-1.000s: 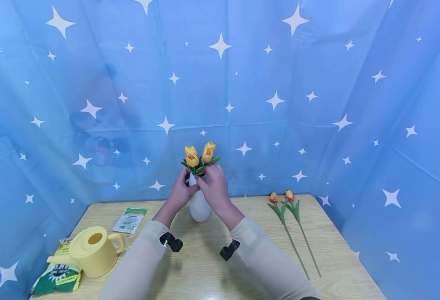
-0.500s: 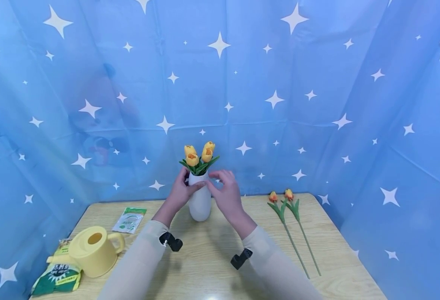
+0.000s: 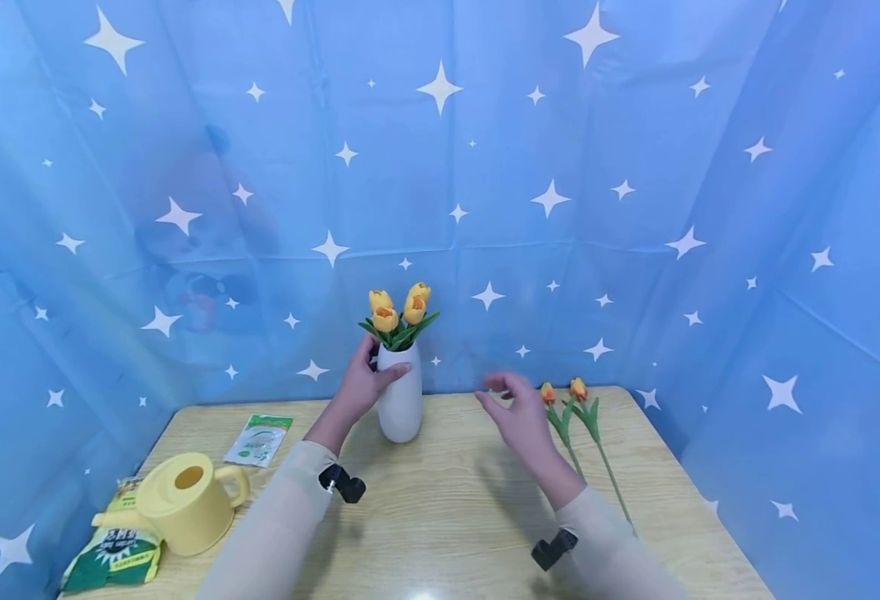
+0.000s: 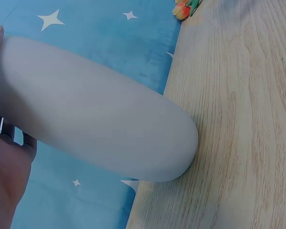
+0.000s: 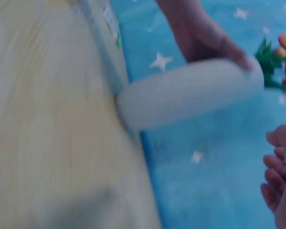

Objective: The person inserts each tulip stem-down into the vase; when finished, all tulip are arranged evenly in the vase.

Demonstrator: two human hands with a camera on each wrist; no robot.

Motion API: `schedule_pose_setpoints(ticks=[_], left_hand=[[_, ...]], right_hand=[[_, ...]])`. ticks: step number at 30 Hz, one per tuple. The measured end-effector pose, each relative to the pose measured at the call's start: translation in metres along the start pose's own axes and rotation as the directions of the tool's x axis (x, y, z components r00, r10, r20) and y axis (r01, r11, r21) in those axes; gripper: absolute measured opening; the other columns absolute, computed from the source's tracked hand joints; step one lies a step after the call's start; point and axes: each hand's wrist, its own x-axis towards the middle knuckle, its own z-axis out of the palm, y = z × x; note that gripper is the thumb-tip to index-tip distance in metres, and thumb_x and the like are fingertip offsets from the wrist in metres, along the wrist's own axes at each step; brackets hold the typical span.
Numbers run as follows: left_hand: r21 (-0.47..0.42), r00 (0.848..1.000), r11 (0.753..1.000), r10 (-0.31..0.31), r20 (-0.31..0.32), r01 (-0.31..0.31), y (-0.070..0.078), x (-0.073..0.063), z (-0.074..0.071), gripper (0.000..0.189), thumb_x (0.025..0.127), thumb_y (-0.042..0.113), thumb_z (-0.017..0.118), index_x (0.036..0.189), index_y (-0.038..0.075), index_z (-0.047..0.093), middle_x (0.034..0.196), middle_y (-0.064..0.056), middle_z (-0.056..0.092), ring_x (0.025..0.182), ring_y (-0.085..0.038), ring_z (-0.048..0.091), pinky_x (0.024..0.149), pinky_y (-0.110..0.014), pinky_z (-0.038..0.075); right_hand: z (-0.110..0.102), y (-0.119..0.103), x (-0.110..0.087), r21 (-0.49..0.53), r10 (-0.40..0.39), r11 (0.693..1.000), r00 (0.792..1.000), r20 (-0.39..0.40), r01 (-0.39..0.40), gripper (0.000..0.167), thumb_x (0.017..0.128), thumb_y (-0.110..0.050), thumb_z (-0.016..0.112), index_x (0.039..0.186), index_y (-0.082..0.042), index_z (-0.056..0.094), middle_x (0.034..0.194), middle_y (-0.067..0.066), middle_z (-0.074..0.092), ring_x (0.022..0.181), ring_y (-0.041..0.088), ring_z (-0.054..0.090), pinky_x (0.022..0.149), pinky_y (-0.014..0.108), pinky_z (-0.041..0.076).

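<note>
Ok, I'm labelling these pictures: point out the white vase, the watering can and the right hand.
White vase (image 3: 401,403): head view, body.
Watering can (image 3: 191,512): head view, side wall.
Right hand (image 3: 524,421): head view, near thumb base.

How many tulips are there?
6. Four yellow tulips stand in the white vase, and two orange tulips lie on the right side of the table. Another could be hidden behind the yellow ones.

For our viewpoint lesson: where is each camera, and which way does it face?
Head: on the head, facing forward and down at the vase; left hand, right hand and sleeves show.
Left wrist: on that wrist, facing the vase; left hand partly shows.
Right wrist: likewise; both hands show.
Wrist views share vase, table, backdrop.
</note>
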Motion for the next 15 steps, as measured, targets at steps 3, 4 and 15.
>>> schedule_pose_setpoints(ticks=[3, 4, 15], left_hand=[[0.007, 1.0, 1.0, 0.0, 0.003, 0.0, 0.0, 0.0, 0.0, 0.067, 0.094, 0.042, 0.091, 0.146, 0.025, 0.052, 0.147, -0.009, 0.056, 0.137, -0.036, 0.056, 0.114, -0.064, 0.048], [0.007, 1.0, 1.0, 0.001, 0.004, -0.001, 0.0, 0.0, 0.0, 0.067, 0.094, 0.042, 0.091, 0.146, 0.025, 0.052, 0.147, -0.009, 0.056, 0.137, -0.036, 0.056, 0.114, -0.064, 0.048], [0.006, 1.0, 1.0, -0.002, -0.005, 0.002, -0.001, 0.001, 0.001, 0.067, 0.094, 0.041, 0.091, 0.145, 0.026, 0.052, 0.148, -0.009, 0.056, 0.138, -0.037, 0.056, 0.115, -0.065, 0.047]], right_hand=[[-0.017, 0.021, -0.012, 0.005, 0.063, 0.998, 0.998, -0.014, -0.063, 0.018, 0.101, -0.012, 0.084, 0.117, -0.007, 0.076, 0.11, 0.01, 0.076, 0.098, 0.024, 0.069, 0.084, 0.032, 0.058], [-0.023, 0.029, -0.016, 0.002, 0.08, 0.997, 0.997, -0.02, -0.08, 0.019, 0.101, -0.011, 0.083, 0.117, -0.006, 0.076, 0.109, 0.009, 0.076, 0.095, 0.023, 0.069, 0.082, 0.029, 0.058], [-0.078, 0.096, -0.045, -0.181, 0.255, 0.949, 0.966, -0.043, -0.259, 0.032, 0.103, -0.01, 0.078, 0.131, 0.001, 0.069, 0.123, 0.023, 0.07, 0.101, 0.029, 0.068, 0.076, 0.026, 0.057]])
